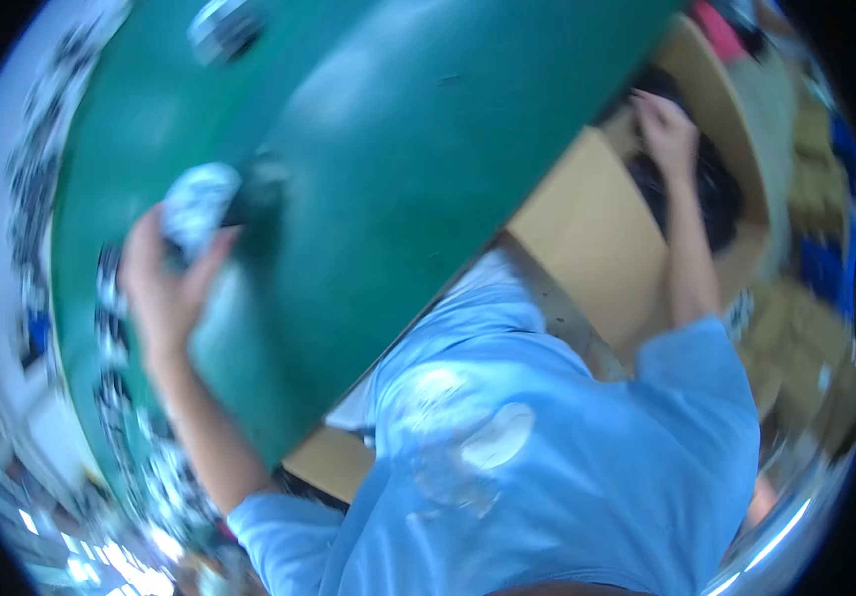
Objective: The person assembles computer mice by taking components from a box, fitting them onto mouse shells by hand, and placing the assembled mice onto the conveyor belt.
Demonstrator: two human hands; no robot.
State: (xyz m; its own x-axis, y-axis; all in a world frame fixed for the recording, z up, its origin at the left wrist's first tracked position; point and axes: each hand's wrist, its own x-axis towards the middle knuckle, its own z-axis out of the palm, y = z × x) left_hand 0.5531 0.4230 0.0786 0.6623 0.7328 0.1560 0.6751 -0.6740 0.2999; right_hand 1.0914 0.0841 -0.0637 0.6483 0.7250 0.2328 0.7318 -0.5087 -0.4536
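Note:
Over the green table, my left hand (pixel 168 273) grips a round object (pixel 200 204) with a white or silvery face and a dark side; motion blur hides its exact kind. Thumb and fingers curve around its near edge. To the right, my right hand (pixel 666 134) is inside an open cardboard box (pixel 587 233), above black, glossy, bag-like material (pixel 711 189). Its fingers are drawn together in a pinch, and whatever they may hold cannot be made out. A similar round silvery and dark object (pixel 224 32) rests on the table farther away.
The green table (pixel 378 189) runs diagonally, its near edge beside my body. Several small dark and pale parts (pixel 110 308) line its left side. Another piece of cardboard (pixel 331 462) shows under the near edge. Brown cartons (pixel 795 348) are stacked at right.

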